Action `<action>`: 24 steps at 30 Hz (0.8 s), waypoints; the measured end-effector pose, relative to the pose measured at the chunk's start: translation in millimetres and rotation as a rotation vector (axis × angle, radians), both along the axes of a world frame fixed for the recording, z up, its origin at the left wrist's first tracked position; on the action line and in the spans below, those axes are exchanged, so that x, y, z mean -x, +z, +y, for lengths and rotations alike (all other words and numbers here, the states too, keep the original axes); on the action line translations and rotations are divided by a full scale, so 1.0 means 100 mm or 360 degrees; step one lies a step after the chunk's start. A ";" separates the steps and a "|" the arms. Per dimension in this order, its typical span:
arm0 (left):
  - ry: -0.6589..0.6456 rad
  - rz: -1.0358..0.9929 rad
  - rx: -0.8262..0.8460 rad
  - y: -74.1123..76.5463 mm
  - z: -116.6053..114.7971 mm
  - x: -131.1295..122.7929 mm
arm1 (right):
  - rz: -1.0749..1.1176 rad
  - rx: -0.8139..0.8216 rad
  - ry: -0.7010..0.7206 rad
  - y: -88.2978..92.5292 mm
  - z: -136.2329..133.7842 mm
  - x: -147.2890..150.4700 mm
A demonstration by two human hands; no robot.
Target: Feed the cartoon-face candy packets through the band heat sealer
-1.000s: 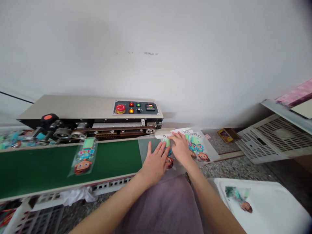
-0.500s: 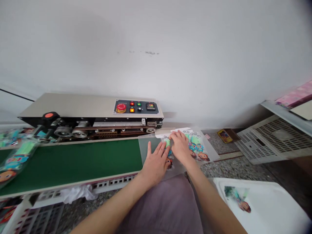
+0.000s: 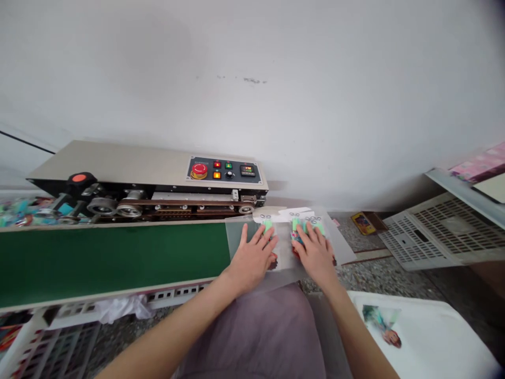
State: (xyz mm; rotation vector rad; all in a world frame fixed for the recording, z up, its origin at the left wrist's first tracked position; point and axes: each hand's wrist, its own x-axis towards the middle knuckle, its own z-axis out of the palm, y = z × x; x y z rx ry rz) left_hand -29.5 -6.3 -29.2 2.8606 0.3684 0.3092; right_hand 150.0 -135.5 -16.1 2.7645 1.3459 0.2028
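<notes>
My left hand (image 3: 251,259) lies with fingers spread over a clear printed packet (image 3: 268,225) holding something pale green. To its right, my right hand (image 3: 316,258) rests flat on more of these packets (image 3: 295,226), covering most of their print. Both sets of packets lie on a translucent sheet (image 3: 284,247) at the right end of a green conveyor belt (image 3: 158,252). White strips (image 3: 295,211) lie along the packets' far ends. Behind the belt stands a band sealing machine (image 3: 130,163) with a lit control panel (image 3: 224,170).
A white surface (image 3: 434,331) at lower right bears one printed packet (image 3: 382,323). A pale plastic crate (image 3: 430,226) stands on its side at right, near a small yellow box (image 3: 363,223). More packets (image 3: 23,213) lie behind the belt at far left.
My right hand has moved right, from beside my left hand onto the right-hand packets. A packet on the belt at far left has gone from view. My left hand stays put.
</notes>
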 end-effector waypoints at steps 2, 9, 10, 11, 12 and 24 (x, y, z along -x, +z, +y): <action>0.0111 0.0002 -0.0026 -0.01 0.01 0.03 | 0.0021 -0.0018 0.0105 -0.03 0.08 0.16; 0.0271 0.0030 -0.0122 0.02 0.13 0.18 | 0.0105 -0.0111 0.0282 0.00 0.36 0.54; 0.0278 0.0042 -0.0136 0.02 0.15 0.21 | 0.0116 -0.0120 0.0295 0.01 0.39 0.56; 0.0296 0.0055 -0.0150 0.02 0.16 0.24 | 0.0123 -0.0128 0.0302 0.03 0.40 0.58; 0.0325 0.0070 -0.0164 0.03 0.18 0.28 | 0.0127 -0.0130 0.0305 0.04 0.41 0.60; 0.0209 0.0015 0.0001 0.21 0.13 0.00 | 0.0041 0.0024 0.0151 0.17 0.31 0.57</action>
